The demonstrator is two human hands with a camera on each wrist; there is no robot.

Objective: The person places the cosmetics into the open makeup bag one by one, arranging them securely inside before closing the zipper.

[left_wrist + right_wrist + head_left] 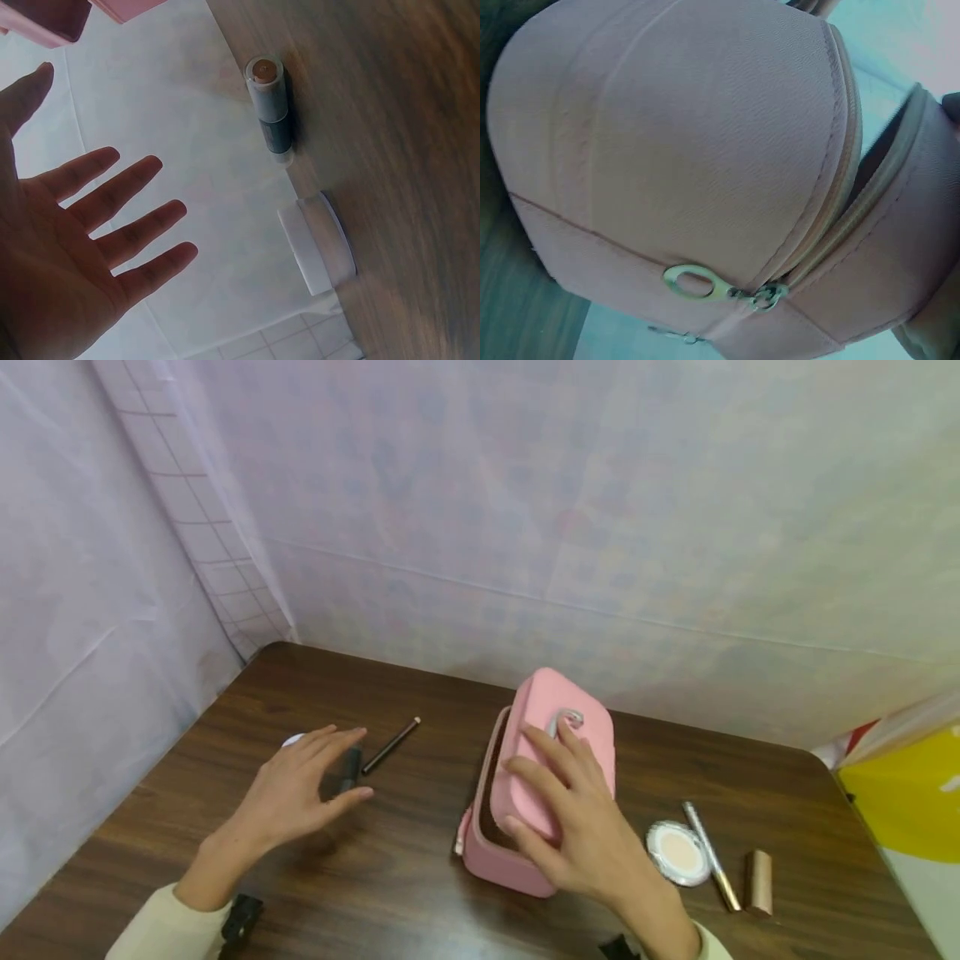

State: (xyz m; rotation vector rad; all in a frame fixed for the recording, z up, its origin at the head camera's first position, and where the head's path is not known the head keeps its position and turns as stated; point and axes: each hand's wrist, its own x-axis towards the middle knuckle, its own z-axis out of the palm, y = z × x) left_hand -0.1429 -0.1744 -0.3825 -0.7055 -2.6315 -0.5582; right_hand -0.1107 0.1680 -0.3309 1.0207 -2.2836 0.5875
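Note:
A pink zippered case (510, 870) stands on the table with its lid (551, 693) partly raised and a gap along its left side. My right hand (577, 810) rests on the lid, fingers spread over its top near the grey handle (567, 718). In the right wrist view, the zipper pull (697, 283) hangs at the corner where lid and body part. To the left, my left hand (292, 789) hovers with fingers apart, holding nothing. Near it are a dark-banded clear tube (271, 109) and a white-lidded round jar (319, 244), mostly hidden behind the hand in the head view.
A dark slim pencil (390, 746) lies between the left hand and the case. To the right are a round powder compact (678, 853), a silver pen-like tube (711, 856) and a gold tube (759, 882). White sheeting (525, 527) hangs behind the wooden table (405, 877).

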